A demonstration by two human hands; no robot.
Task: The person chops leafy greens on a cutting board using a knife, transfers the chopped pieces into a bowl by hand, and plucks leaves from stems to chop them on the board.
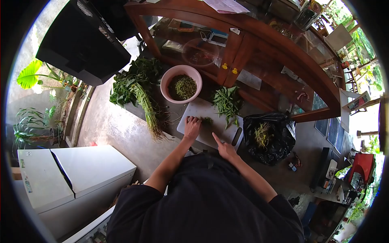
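My left hand (pixel 192 126) rests on the white cutting board (pixel 192 109), its fingers curled together at a small bunch of greens (pixel 207 120). The bunch sticks out to the right of those fingers. Lower on the board's right side is my right hand (pixel 226 149), closed with the index finger stretched forward; what it grips is too dark and small to make out. Leafy sprigs (pixel 227 103) lie across the board's upper right part. A pink bowl (pixel 164 85) of chopped greens stands beyond the board's upper left.
Left of the board lies a large bunch of leafy stems (pixel 144 101) with roots. A black plastic bag (pixel 279 148) holding root scraps (pixel 262 135) sits at the right. A wooden glass cabinet (pixel 259 52) stands behind. At the lower left is a white refrigerator (pixel 93 170).
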